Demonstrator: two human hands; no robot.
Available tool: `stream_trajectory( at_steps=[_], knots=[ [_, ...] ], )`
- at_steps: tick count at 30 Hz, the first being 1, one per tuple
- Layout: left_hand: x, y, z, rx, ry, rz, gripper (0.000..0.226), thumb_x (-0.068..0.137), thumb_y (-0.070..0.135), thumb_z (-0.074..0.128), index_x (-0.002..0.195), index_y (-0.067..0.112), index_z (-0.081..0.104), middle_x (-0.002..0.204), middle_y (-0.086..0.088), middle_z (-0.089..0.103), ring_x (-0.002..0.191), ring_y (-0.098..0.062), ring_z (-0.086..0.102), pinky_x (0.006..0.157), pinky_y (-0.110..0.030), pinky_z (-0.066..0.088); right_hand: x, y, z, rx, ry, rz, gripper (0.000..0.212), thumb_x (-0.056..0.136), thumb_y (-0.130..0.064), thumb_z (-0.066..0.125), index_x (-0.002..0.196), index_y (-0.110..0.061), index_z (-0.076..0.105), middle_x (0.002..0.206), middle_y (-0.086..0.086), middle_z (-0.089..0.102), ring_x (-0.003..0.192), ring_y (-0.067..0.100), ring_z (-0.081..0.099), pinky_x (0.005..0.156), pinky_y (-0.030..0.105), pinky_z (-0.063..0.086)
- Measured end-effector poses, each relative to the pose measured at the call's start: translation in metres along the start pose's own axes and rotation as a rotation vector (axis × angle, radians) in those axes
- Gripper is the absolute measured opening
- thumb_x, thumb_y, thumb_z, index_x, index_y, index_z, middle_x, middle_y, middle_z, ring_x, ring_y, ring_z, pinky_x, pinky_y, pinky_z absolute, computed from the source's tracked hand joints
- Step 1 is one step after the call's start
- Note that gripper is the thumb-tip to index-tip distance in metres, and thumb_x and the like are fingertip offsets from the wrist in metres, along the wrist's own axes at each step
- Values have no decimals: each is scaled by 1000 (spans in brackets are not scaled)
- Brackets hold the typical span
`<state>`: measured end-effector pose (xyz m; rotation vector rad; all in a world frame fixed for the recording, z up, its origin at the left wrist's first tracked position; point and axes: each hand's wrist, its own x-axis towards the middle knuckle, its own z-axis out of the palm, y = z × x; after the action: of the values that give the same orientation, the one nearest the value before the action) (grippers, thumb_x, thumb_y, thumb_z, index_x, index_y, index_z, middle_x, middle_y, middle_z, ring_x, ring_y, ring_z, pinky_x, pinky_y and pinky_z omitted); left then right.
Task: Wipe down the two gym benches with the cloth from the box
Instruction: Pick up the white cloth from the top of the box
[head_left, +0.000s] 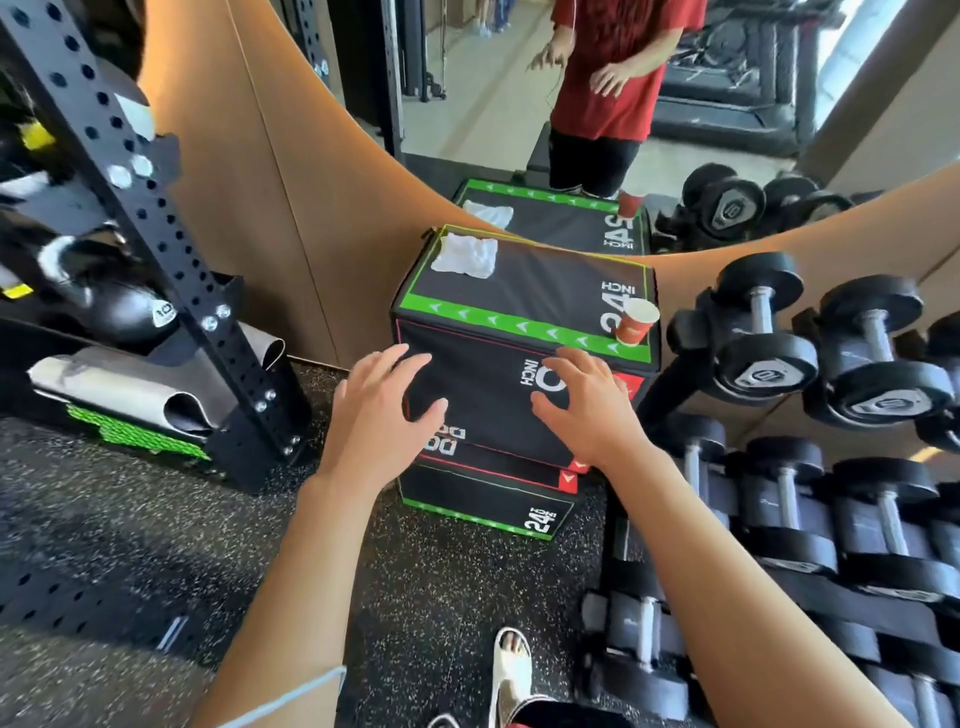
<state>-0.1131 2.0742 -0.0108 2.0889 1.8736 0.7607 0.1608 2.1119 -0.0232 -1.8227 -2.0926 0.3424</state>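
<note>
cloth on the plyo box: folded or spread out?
Folded, loosely. The white cloth sits as a small crumpled square at the far left corner of the plyo box top, neither hand touching it.

cloth: white cloth (464, 254) lies crumpled on the far left corner of the box (524, 291) top.
cup: red paper cup (635, 322) stands at the near right corner.
hands: left hand (382, 410) and right hand (582, 400) spread before the box front, holding nothing.
right side: dumbbells (810, 364) on a rack.
</note>
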Motion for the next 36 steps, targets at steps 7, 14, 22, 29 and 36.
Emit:
stream_trajectory(
  at_steps=[7,14,22,29,36],
  knots=[
    [59,-21,13,33,-10,-18,56,99,48,63,151,29,54,161,4,45,151,-21,34,123,-52,32,70,5,22,14,-4,-15,56,96,-48,61,145,-22,56,155,-2,46,144,25,39,117,50,30],
    [152,-29,39,68,-17,-32,57,99,49,62,150,27,54,160,4,45,150,-21,36,123,-51,32,172,32,35,43,-22,-47,55,96,-48,62,144,-23,57,156,-2,45,146,26,37,116,51,32],
    [243,-27,67,109,-20,-37,55,98,46,65,149,25,56,158,3,48,147,-23,39,120,-52,37,270,68,48,78,-54,-68,55,94,-48,63,144,-24,57,154,-3,46,144,26,39,114,50,33],
    [297,-37,88,109,-78,-33,55,98,46,65,149,28,56,159,5,46,150,-19,36,120,-50,35,322,82,64,101,-89,-44,56,96,-48,63,146,-23,55,156,-2,45,146,26,37,116,49,31],
    [363,-72,111,99,-146,12,57,98,46,66,151,26,54,159,5,46,149,-20,36,121,-49,35,379,78,89,114,-121,-3,55,97,-46,60,147,-23,54,157,-4,43,146,24,35,118,47,29]
  ],
)
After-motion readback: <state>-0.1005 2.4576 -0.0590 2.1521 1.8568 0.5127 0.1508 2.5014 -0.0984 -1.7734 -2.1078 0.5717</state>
